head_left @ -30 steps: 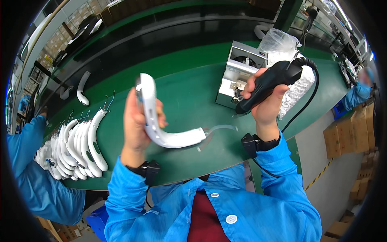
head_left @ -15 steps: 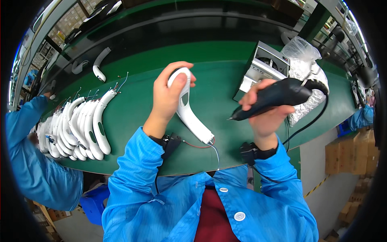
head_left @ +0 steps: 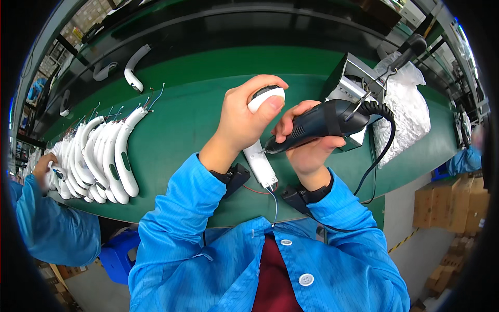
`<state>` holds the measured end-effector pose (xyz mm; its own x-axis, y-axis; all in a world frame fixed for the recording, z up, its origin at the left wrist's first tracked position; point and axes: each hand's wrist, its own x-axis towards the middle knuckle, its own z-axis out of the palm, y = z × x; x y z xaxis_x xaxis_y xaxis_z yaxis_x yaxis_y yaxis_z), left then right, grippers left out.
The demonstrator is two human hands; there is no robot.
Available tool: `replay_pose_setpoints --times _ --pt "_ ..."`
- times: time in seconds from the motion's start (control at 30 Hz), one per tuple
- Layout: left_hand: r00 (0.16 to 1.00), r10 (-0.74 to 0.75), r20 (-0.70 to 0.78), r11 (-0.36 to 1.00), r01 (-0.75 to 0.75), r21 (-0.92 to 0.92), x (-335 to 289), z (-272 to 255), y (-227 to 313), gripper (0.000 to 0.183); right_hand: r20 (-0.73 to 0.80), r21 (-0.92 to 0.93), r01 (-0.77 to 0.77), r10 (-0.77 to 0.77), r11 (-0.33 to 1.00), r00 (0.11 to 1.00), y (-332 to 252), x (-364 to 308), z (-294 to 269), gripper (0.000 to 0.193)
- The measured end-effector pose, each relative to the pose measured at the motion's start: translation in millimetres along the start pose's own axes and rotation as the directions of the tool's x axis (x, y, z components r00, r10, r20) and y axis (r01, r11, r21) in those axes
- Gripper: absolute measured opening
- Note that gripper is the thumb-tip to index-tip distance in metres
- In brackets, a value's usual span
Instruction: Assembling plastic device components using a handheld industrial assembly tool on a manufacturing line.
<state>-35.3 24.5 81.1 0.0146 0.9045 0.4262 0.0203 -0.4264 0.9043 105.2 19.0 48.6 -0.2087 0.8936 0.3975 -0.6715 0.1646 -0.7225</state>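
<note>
A white curved plastic handle stands out over the green table, with thin red and blue wires trailing from its near end. My left hand is closed around its far end, the thumb pressed on top. In my right hand is a black electric screwdriver, lying tilted with a coiled cord at its back. Its tip touches, or sits very close to, the side of the handle's shaft. My left hand hides the middle of the handle.
Many similar white handles lie in a row on the left, where a co-worker's hand reaches in. A metal box and a clear bag of white pieces stand on the right. Two loose handle parts lie at the back left.
The screwdriver has moved left and its tip has come to the handle. My left hand has shifted right and tilted the handle. The co-worker's hand has come to the row.
</note>
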Motion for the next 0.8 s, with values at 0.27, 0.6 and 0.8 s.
replay_pose_setpoints --times 0.27,0.6,0.8 --pt "1.000 0.016 -0.017 1.000 -0.017 -0.025 0.5 -4.3 -4.4 0.048 0.023 -0.041 0.003 -0.002 0.999 1.000 14.3 -6.4 1.7 0.092" --pt "0.989 0.133 -0.065 0.991 -0.134 -0.011 1.0 -4.3 -13.0 0.032 0.032 -0.002 -0.007 0.007 1.000 0.999 21.4 -9.1 2.3 0.087" --pt "0.990 0.124 -0.069 0.992 -0.126 -0.023 0.4 -2.8 -10.1 0.031 0.007 -0.051 0.005 -0.005 0.999 1.000 18.3 -6.3 -0.9 0.090"
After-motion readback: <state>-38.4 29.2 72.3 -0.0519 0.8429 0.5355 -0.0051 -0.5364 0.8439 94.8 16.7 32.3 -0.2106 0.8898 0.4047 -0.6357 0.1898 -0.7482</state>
